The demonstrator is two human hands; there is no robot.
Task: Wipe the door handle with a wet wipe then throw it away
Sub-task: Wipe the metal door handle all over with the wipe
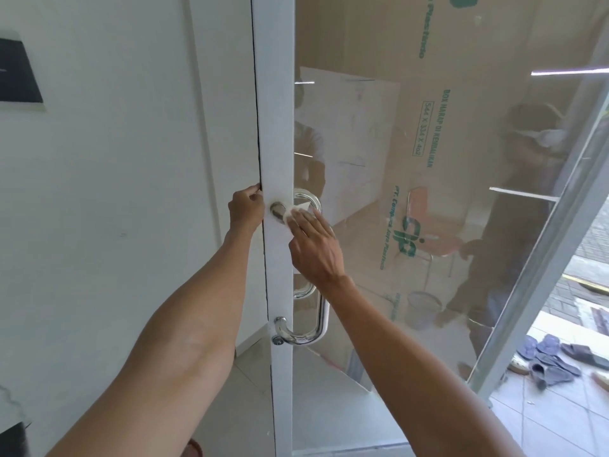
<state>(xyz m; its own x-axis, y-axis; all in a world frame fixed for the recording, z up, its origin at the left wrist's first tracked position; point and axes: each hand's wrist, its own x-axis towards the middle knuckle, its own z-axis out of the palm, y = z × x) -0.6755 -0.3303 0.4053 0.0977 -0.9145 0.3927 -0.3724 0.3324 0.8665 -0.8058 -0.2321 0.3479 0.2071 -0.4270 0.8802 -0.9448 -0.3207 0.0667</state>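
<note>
A chrome D-shaped door handle [321, 319] is fixed to the white frame [279, 127] of a glass door. My right hand [314, 249] presses a white wet wipe [295, 213] against the handle's upper end, fingers laid over the wipe and the bar. My left hand [246, 209] grips the edge of the door frame at the same height, fingers curled round into the gap. The handle's middle is hidden behind my right hand. A small keyhole [277, 340] sits by the lower mount.
A white wall [115, 159] lies left of the door. Through the glass [428, 192] I see cardboard with green print and reflections. Several sandals [557, 361] lie on the tiled floor at the lower right, outside.
</note>
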